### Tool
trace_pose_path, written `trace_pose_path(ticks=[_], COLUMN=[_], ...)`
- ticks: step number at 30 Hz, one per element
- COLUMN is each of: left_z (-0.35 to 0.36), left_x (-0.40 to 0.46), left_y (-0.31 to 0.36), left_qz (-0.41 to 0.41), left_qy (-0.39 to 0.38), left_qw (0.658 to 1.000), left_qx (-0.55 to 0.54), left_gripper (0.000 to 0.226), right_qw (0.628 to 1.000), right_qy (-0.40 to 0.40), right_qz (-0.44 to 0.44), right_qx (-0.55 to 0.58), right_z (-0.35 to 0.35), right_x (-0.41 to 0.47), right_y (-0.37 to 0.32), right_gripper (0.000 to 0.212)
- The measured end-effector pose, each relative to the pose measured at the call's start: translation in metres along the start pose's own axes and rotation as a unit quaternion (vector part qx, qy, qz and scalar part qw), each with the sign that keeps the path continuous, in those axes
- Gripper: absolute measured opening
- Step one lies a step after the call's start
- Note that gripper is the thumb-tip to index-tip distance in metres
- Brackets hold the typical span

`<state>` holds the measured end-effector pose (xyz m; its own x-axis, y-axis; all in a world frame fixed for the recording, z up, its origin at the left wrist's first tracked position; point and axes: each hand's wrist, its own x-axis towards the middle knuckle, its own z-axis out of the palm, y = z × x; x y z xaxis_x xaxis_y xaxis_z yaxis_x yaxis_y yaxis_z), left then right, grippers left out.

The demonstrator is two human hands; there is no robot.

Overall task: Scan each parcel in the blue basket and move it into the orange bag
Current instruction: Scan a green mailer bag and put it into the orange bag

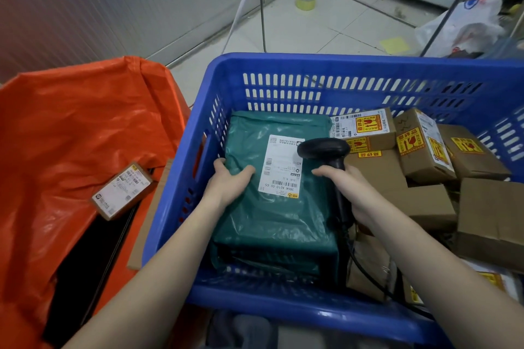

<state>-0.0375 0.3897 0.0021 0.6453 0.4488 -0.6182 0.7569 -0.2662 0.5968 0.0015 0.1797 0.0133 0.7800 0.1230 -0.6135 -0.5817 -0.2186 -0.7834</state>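
Note:
A large green plastic-wrapped parcel [272,218] with a white label lies in the left half of the blue basket [283,65]. My left hand [229,181] grips its left edge, thumb on top. My right hand [348,192] holds a black barcode scanner [326,150] by the handle, its head over the parcel's label. Several brown cardboard parcels [422,150] with yellow fragile stickers fill the basket's right half. The orange bag [71,127] stands open to the left, with one small labelled box [122,192] inside.
A grey wall runs behind the bag. On the tiled floor beyond the basket lie a roll of yellow tape [305,0], metal frame legs [262,8] and a white plastic bag [465,25]. The scanner's cable [368,272] trails down over the basket's near right side.

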Motion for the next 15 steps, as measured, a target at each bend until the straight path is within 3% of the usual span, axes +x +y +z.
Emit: trace_pose_path(ticks=[4, 10, 13, 15], left_z=[-0.001, -0.017, -0.032, -0.042], left_x=[0.001, -0.019, -0.038, -0.053], left_y=[-0.002, 0.016, 0.036, 0.052], left_qz=[0.001, 0.057, 0.111, 0.139], left_qy=[0.02, 0.059, 0.041, 0.003], left_qw=[0.999, 0.994, 0.988, 0.982], left_qx=[-0.038, -0.074, -0.104, -0.126], left_gripper=[0.103, 0.076, 0.053, 0.055], right_qw=[1.0, 0.999, 0.997, 0.994], right_qy=[0.0, 0.005, 0.013, 0.023], right_qz=[-0.005, -0.013, -0.046, -0.074], right_qx=[0.004, 0.043, 0.061, 0.075], right_z=[0.0, -0.008, -0.016, -0.025], right_x=[-0.004, -0.023, -0.041, -0.057], right_y=[-0.002, -0.025, -0.047, -0.064], right_gripper=[0.027, 0.03, 0.023, 0.021])
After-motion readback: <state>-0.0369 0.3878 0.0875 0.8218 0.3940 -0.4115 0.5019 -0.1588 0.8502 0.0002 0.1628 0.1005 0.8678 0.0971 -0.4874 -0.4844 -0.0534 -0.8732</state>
